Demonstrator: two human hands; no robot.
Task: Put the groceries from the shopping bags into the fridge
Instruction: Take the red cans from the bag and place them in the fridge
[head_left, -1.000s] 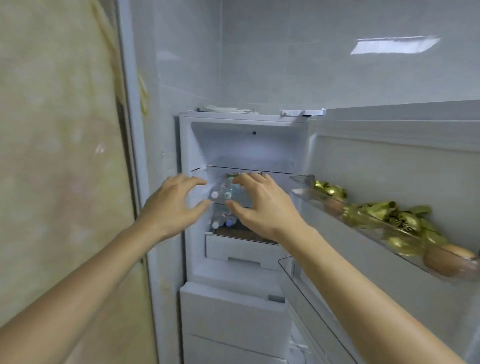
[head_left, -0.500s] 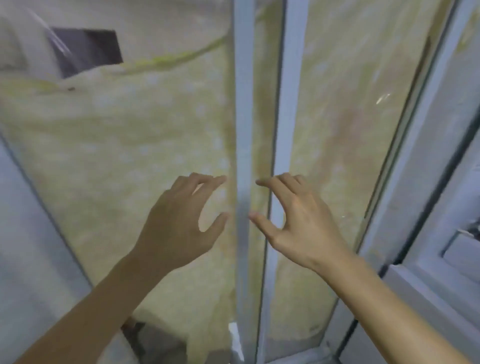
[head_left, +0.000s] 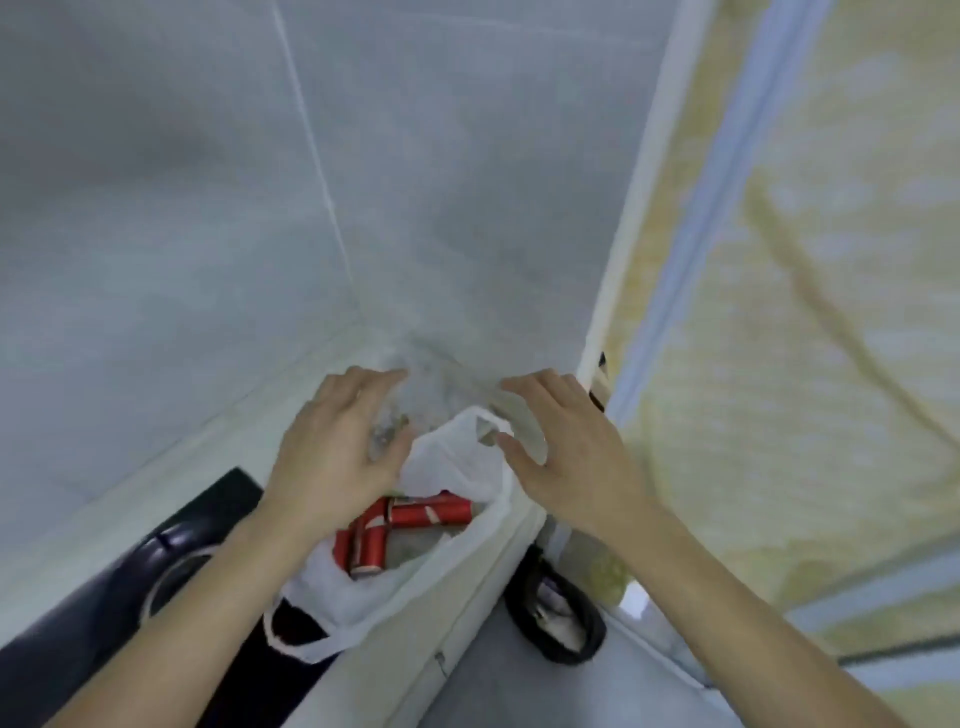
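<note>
A tiled wall (head_left: 208, 208) and a pale counter ledge (head_left: 171, 467) fill the upper and left field; a yellowish patterned curtain (head_left: 831, 312) hangs at right. A black appliance (head_left: 104, 613), its type unclear, lies at lower left.

The white shopping bag (head_left: 457, 467) sits in the corner on the table (head_left: 405, 623), mouth open toward the viewer, one loop handle (head_left: 291, 639) drooping over the edge. The bag is thin plastic film: soft and shapeless, likely to sag under load, so it is best taken by its handles or held open at the rim.

Inside lie several red cans (head_left: 400, 525), tipped on their sides and crossing one another; the exact count cannot be read. Each can is judged rigid, smooth and moderately heavy if full, suited to a grasp around the cylinder wall. Other contents are blurred.

The left hand (head_left: 337, 452) and right hand (head_left: 566, 462) hover over the bag mouth, fingers loosely spread and slightly curved, holding nothing. Contact with the film cannot be confirmed. A dark round object (head_left: 556, 613) rests on the floor (head_left: 519, 686) beside the table.
</note>
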